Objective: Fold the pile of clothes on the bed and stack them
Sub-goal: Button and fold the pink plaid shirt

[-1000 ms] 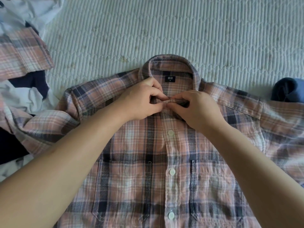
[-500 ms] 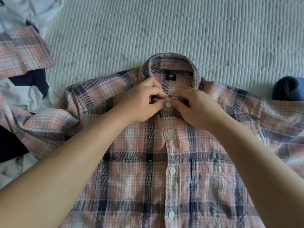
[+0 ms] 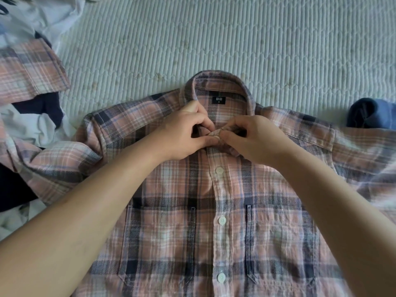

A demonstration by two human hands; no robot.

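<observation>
- A pink and navy plaid shirt (image 3: pixel 214 221) lies front-up, spread flat on a ribbed pale bedspread (image 3: pixel 214 39), collar toward the far edge.
- The left hand (image 3: pixel 184 133) and right hand (image 3: pixel 255 138) meet at the collar, each pinching the fabric around the top button; three lower buttons look fastened.
- Progress looks early: this shirt is not yet folded, and no finished stack is visible.
- A rumpled pile of clothes (image 3: pixel 27 82) waits at the bed's left edge; a blue garment (image 3: pixel 372 114) sits at the right edge.
- No containers are visible.
</observation>
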